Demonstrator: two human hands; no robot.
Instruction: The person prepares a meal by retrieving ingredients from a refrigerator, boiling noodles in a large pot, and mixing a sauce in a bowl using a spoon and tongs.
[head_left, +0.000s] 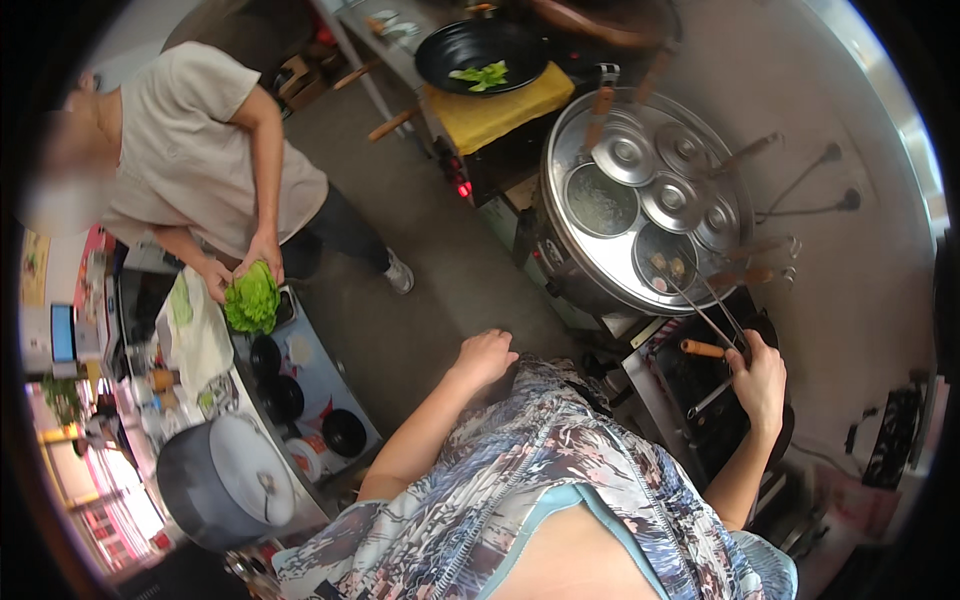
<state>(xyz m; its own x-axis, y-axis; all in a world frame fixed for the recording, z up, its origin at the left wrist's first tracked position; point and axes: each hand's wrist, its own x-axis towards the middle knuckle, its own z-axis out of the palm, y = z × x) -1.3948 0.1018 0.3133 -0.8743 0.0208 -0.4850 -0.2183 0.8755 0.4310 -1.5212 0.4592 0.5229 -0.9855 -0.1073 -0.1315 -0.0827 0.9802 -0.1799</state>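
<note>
My right hand (759, 379) is closed around a pair of long metal tongs (699, 313). The tong tips reach into an uncovered round well (651, 253) of a stainless-steel noodle boiler (596, 259), where a few small pieces of food (677, 268) sit. Beside it, another uncovered well (602, 201) contains cloudy, bubbling liquid. Several metal lids (624, 154) cover the other wells. My left hand (487, 356) hangs near my waist, its fingers curled with nothing visible in them.
A co-worker (210, 142) at left holds green lettuce (253, 300) over a counter. A lidded pot (191, 480) stands nearby on it. Wooden-handled strainers (742, 277) line the boiler's rim. Beyond it, a black bowl (480, 49) with greens rests by a yellow cloth (502, 109).
</note>
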